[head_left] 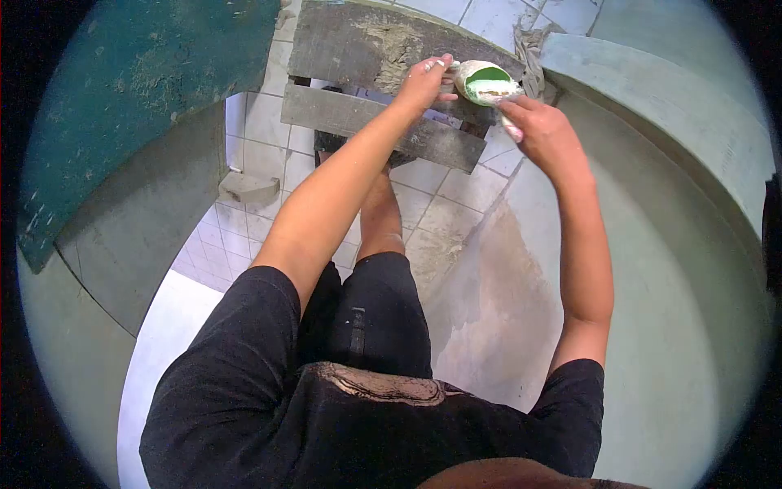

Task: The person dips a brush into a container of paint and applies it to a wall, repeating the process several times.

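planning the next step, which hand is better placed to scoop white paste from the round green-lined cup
Probably the right hand: its fingers are at the open rim of the cup, beside the white paste; the left hand is opposite.

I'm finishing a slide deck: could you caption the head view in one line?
Left hand and right hand at a green-lined container with white material inside, over weathered planks.

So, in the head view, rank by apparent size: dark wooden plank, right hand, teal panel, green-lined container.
1. Teal panel
2. Dark wooden plank
3. Right hand
4. Green-lined container, partly covered by fingers
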Available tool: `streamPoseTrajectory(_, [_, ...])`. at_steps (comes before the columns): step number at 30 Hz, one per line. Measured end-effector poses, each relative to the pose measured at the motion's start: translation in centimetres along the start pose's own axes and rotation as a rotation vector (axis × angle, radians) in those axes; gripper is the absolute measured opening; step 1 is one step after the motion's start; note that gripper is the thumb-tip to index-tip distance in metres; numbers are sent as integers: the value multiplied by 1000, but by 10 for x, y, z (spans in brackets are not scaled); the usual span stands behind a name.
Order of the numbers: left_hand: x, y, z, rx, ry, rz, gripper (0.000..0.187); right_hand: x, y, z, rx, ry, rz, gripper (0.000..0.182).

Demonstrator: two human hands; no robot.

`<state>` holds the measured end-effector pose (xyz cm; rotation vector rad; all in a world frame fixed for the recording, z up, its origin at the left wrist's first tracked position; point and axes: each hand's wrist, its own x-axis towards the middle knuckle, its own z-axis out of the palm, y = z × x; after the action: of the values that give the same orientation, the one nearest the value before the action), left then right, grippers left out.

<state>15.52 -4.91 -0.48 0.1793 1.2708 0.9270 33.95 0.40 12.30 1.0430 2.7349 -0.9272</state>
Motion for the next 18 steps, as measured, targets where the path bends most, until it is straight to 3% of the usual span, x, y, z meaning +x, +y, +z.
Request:
streamPoseTrajectory(5, [0, 1, 3, 16, -70, -7, 42, 7, -7, 27, -18, -14, 33, 14])
streamPoseTrajectory(10, [2, 0, 3, 21, -86, 6, 41, 2, 7, 42, 53, 128, 117, 21])
streamPoseTrajectory(18, [-1, 2, 6, 48, -66, -5, 40, 4, 14, 54, 51, 107, 164, 25])
